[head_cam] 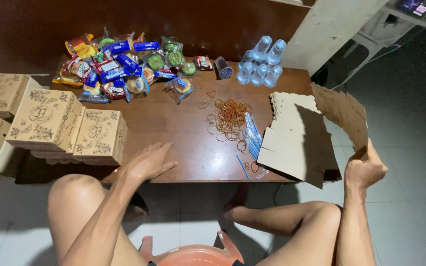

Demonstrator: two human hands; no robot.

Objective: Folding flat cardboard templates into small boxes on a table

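The brown tabletop [183, 143] carried everything within reach: assembled printed cardboard boxes [55, 125] stacked at its left edge, a stack of flat box blanks [294, 140] at its right edge, snack packets [119, 64] and plastic cups [261, 64] along its far side, rubber bands [229, 116] at its centre. The right hand [364, 170], fingers closed, pinched one flat box blank [343, 113] lifted off the tabletop's right edge, seemingly to separate it. The left hand [150, 161] rested open on the near edge.

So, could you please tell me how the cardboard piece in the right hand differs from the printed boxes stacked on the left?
The brown cardboard piece is an unfolded blank, held raised off the table by the right hand; the printed cardboard boxes are folded up, closed and stacked. The piece shows a plain brown face, while the boxes show floral line drawings. Both are tan cardboard.
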